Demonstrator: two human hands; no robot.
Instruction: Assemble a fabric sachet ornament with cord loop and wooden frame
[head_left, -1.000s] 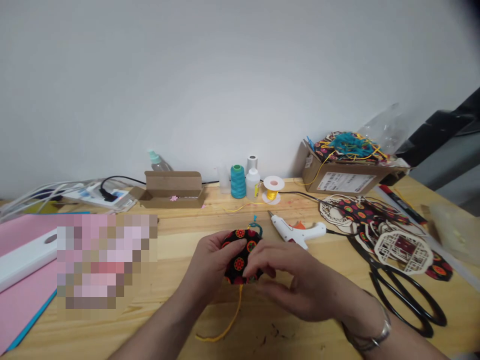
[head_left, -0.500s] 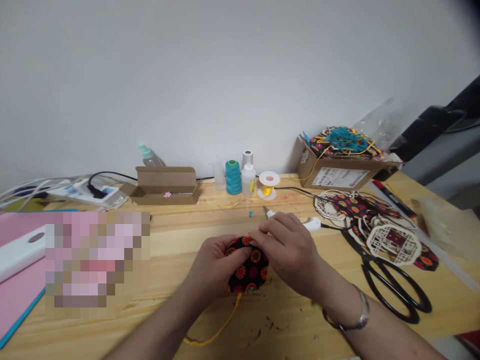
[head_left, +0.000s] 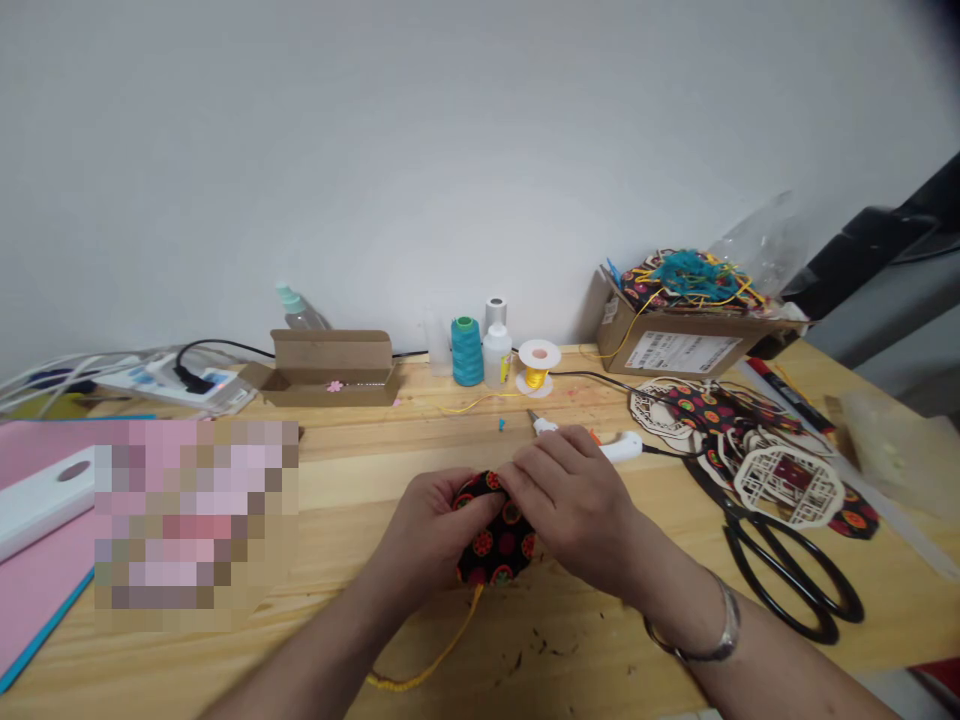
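Head camera shows 2 bare hands over the near middle of a wooden table (head_left: 330, 560), both on a round fabric piece (head_left: 496, 548), dark with bright flower-like rings. The left hand (head_left: 439, 520) pinches its left side, thumb flat on top. The right hand (head_left: 577, 500) has its fingers pressed together and bent over the far right edge; its thumb is hidden, so I cannot tell whether it pinches. A yellow cord (head_left: 444, 662) trails from the near edge toward the left forearm.

Just beyond the right hand lies a white glue gun (head_left: 622, 447), partly covered by it. Black-handled scissors (head_left: 796, 575) lie to the right, near a pale lattice piece (head_left: 789, 487). At the far side, a teal thread cone (head_left: 467, 355), a white bottle (head_left: 496, 360) and a spool of yellow thread (head_left: 538, 356) stand in a row.
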